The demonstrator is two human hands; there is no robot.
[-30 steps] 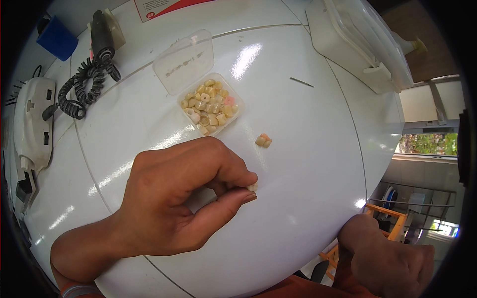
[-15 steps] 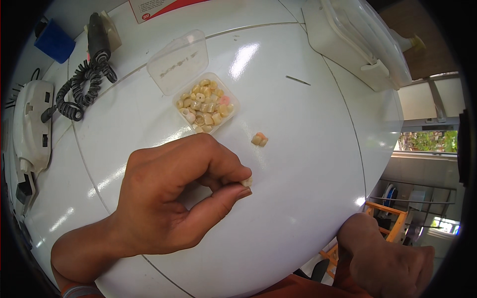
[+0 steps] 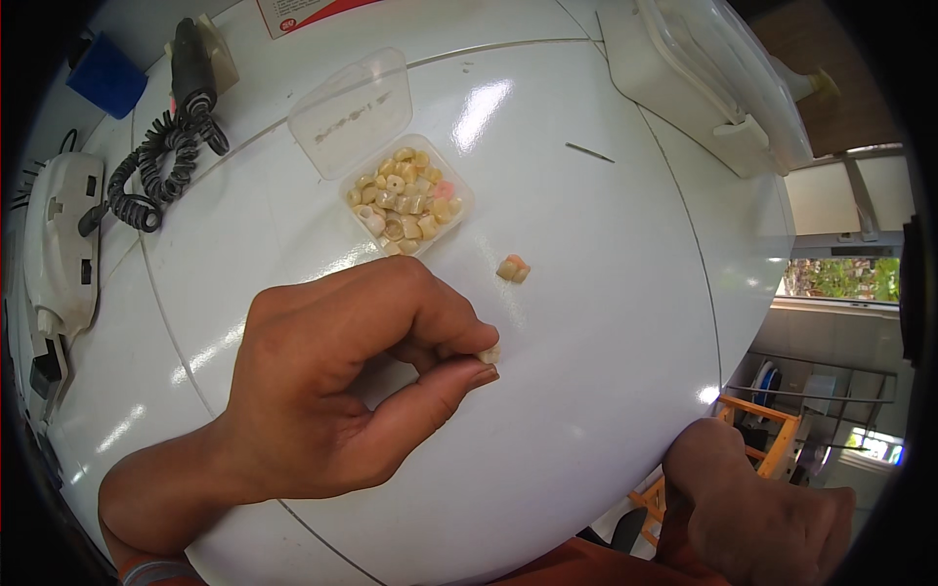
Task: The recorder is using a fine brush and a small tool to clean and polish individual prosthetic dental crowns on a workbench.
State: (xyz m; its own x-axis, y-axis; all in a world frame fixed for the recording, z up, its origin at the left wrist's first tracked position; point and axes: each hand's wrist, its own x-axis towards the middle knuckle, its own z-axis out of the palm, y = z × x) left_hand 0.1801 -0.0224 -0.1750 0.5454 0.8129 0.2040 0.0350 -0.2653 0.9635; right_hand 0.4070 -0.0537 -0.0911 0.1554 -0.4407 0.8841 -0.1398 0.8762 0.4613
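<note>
Left hand (image 3: 318,376), left of centre: fingers pinch small whitish piece (image 3: 490,355). Right hand (image 3: 772,513), lower right: finger state unclear.

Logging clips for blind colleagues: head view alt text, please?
A person's left hand pinches a small off-white piece over a glossy white table, near an open, clear, squarish plastic box of mostly yellowish pieces; the right hand is at lower right.
</note>
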